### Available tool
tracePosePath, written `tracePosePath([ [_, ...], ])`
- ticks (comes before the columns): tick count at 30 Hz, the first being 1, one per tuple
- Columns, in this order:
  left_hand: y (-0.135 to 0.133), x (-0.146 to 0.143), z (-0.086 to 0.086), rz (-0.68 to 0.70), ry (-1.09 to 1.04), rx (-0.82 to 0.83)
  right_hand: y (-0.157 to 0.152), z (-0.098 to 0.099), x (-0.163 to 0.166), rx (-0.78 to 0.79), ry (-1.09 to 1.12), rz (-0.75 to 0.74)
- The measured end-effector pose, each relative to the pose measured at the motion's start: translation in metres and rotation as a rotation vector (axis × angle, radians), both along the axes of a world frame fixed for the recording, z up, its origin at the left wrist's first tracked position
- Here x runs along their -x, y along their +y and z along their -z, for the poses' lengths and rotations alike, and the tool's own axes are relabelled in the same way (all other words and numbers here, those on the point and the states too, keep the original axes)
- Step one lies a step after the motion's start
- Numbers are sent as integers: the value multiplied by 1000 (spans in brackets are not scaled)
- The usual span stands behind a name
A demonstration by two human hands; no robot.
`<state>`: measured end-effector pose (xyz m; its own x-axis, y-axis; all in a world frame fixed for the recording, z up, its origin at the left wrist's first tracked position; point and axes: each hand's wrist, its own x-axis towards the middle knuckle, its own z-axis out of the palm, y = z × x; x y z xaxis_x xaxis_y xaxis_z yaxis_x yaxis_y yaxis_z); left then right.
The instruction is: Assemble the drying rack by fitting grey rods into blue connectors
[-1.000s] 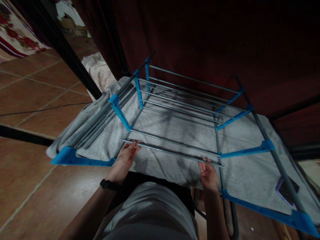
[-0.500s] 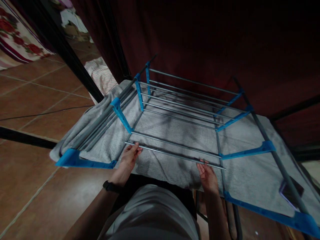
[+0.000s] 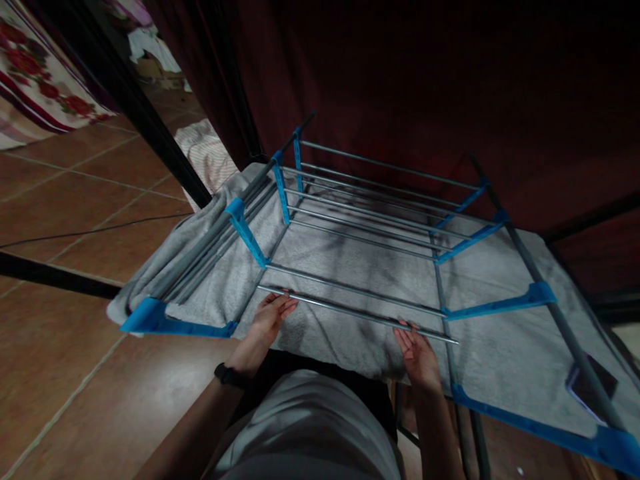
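Observation:
A loose metal tube [image 3: 345, 309] lies across both my hands, just in front of a partly built rack of grey tubes and blue plastic brackets [image 3: 247, 233]. My left hand [image 3: 271, 315] pinches the tube left of its middle, fingers curled beneath it and thumb on top. Closer to the tube's right end, my right hand [image 3: 414, 347] grips it with bent fingers. Both tube ends are free, near the rack's side poles. Several cross tubes [image 3: 360, 237] join the two sides farther back. A blue end bracket [image 3: 175, 320] sits at the front left, another [image 3: 545, 427] at the front right.
A grey blanket [image 3: 350, 267] lies under the rack. Several spare tubes [image 3: 200, 267] rest along its left side. On the right is a phone [image 3: 593, 387]. Black frame poles [image 3: 135, 113] and a dark red curtain [image 3: 400, 80] stand around. Tiled floor [image 3: 75, 347] shows at left.
My left hand has slid a little to the right along the tube. The view has shifted slightly; my right hand keeps its grip.

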<state>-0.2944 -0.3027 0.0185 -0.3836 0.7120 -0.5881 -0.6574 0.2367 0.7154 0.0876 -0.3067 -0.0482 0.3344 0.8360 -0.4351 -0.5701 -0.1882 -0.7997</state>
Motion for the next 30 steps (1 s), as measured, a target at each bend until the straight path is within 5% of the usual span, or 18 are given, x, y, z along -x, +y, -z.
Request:
tracePosePath([
  [5, -4, 0, 0, 94, 37, 21, 1, 4, 0, 4, -31, 8],
  [9, -9, -5, 5, 324, 384, 14, 2, 7, -1, 10, -40, 20],
  [12, -16, -12, 7, 358, 599, -36, 2, 10, -2, 3, -49, 20],
  [17, -26, -27, 2, 528, 1492, -422, 1, 10, -1, -28, -66, 11],
  [20, -23, -34, 3, 686, 1829, -575, 2, 7, 1, -24, -46, 14],
  [30, -5, -41, 18, 1019, 2008, -575, 6, -2, 5, 49, -17, 40],
])
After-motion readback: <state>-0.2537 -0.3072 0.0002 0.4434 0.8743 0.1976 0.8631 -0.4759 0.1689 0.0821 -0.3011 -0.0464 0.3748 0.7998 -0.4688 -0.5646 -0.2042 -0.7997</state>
